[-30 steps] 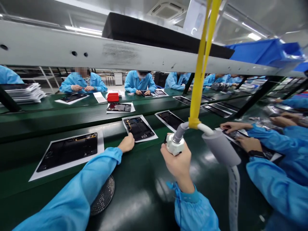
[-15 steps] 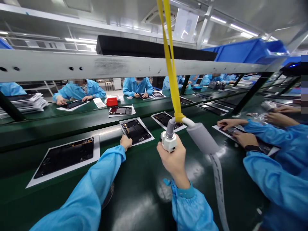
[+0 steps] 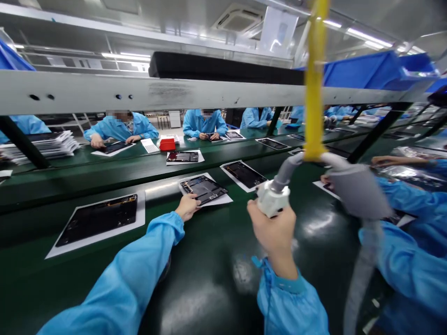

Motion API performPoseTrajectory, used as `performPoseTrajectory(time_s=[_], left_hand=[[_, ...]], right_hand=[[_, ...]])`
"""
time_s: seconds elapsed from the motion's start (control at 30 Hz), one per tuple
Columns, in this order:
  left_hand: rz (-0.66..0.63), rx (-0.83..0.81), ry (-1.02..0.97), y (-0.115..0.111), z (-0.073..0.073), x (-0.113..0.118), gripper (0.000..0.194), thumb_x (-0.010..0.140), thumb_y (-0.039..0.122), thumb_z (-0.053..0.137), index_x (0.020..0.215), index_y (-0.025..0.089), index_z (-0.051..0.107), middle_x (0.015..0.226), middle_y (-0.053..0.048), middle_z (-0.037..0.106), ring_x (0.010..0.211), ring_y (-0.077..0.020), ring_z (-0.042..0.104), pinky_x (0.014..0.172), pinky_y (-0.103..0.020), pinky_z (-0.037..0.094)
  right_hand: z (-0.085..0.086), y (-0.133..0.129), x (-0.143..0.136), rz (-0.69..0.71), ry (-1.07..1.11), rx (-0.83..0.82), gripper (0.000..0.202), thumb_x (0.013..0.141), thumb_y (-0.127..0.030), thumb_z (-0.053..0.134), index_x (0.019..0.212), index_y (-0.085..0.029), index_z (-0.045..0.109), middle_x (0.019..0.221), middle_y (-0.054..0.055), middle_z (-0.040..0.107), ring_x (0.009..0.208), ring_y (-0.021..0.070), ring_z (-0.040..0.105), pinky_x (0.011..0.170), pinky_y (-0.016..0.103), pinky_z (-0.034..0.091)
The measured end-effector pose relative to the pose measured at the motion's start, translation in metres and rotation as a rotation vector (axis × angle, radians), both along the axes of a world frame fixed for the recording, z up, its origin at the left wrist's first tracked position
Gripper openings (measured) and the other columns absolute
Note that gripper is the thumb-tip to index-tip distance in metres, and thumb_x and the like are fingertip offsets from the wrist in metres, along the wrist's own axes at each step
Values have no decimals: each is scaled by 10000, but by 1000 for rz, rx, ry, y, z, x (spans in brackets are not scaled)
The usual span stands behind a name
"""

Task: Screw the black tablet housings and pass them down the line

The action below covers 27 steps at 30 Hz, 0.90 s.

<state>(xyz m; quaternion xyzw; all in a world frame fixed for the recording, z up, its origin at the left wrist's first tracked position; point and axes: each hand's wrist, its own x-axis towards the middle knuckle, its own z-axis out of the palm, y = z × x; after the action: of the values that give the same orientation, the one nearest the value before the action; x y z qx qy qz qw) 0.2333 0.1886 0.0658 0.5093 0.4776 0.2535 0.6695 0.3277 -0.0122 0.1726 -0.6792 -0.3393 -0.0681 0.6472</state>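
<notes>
My left hand (image 3: pixel 188 207) grips the near edge of an opened tablet (image 3: pixel 204 187) with dark inner parts. That tablet is tilted, its near side raised off a white sheet (image 3: pixel 223 200). Closed around a white blocky handpiece (image 3: pixel 273 197) on a thick grey cable (image 3: pixel 289 167) is my right hand (image 3: pixel 274 228). A yellow strap (image 3: pixel 315 93) is looped round the cable above it. Another opened tablet (image 3: pixel 244 174) lies on its sheet between and beyond my hands. Farther left lies a larger-looking opened tablet (image 3: pixel 101 218), flat on white paper.
A pale metal beam (image 3: pixel 195 97) crosses in front, with a black bar (image 3: pixel 223 67) and blue bins (image 3: pixel 363 70) above it. Co-workers in blue sit across the green bench (image 3: pixel 209 260). A neighbour's sleeves (image 3: pixel 401 246) reach in at right. A red box (image 3: pixel 167 144) stands opposite.
My left hand has taken hold of the tablet's edge and raised it from its sheet. My right hand, with handpiece, cable and strap, has shifted right in view.
</notes>
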Motion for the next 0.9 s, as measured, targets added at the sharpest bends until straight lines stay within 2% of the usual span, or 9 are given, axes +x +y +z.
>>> performPoseTrajectory(time_s=[0.07,0.17,0.23,0.3,0.43,0.6,0.7,0.8,0.9], left_hand=[[-97,-36,-8,-24,4,-33,324,939,247,694,1231,130,618,1087,-76,677,894,-172,673,785,-327,586],[-227,-108,1,-65,3,-103,481,725,35,791,1186,108,675,873,-34,708,735,-141,652,702,-246,524],[-321,-132,45,-88,1,-156,518,641,33,811,1139,139,717,881,-13,721,757,-155,658,704,-233,508],[-543,-95,186,-103,1,-203,498,668,121,797,1156,199,728,921,13,728,799,-173,670,706,-230,505],[-918,-20,417,-114,7,-266,482,741,172,707,1214,270,720,1078,0,734,899,-220,697,730,-253,526],[-1089,220,351,-126,8,-298,666,794,68,610,1392,360,600,1354,-22,657,1145,-240,666,880,-288,542],[-981,533,387,-147,-4,-302,750,790,17,568,1474,318,502,1247,-64,685,1027,-237,689,806,-294,550],[-818,816,437,-165,-18,-294,618,735,-76,487,1271,201,626,1057,-71,682,881,-204,669,745,-275,527],[-800,976,347,-172,-30,-278,426,724,-99,492,1022,155,660,925,-48,660,818,-180,635,740,-264,513]], right_hand=[[7,-10,2,-93,15,52,236,638,-279,759,830,-159,693,639,-16,621,582,173,581,566,300,465],[17,-19,-1,-130,-26,217,197,628,-209,775,803,-185,687,785,8,685,692,199,644,637,330,517],[23,-21,-8,-62,-25,314,213,624,-143,763,801,-218,669,839,-7,689,706,186,645,666,349,536],[26,-18,-19,43,28,357,240,616,-95,744,779,-245,652,813,-28,672,650,158,608,642,351,529],[18,-8,-43,315,108,286,164,639,-102,725,666,-239,637,741,-21,628,595,140,546,622,362,503],[-9,7,-70,605,198,95,249,648,-158,735,895,-190,726,655,-22,608,628,166,595,669,381,524],[-22,17,-89,750,255,34,244,653,-149,737,895,-181,728,662,-2,632,644,171,610,653,377,530],[-33,25,-112,865,277,22,221,700,-146,726,915,-197,729,678,9,642,662,170,609,636,364,525],[-49,31,-132,929,296,-21,209,765,-158,727,960,-232,711,708,-2,640,664,161,607,635,355,522]])
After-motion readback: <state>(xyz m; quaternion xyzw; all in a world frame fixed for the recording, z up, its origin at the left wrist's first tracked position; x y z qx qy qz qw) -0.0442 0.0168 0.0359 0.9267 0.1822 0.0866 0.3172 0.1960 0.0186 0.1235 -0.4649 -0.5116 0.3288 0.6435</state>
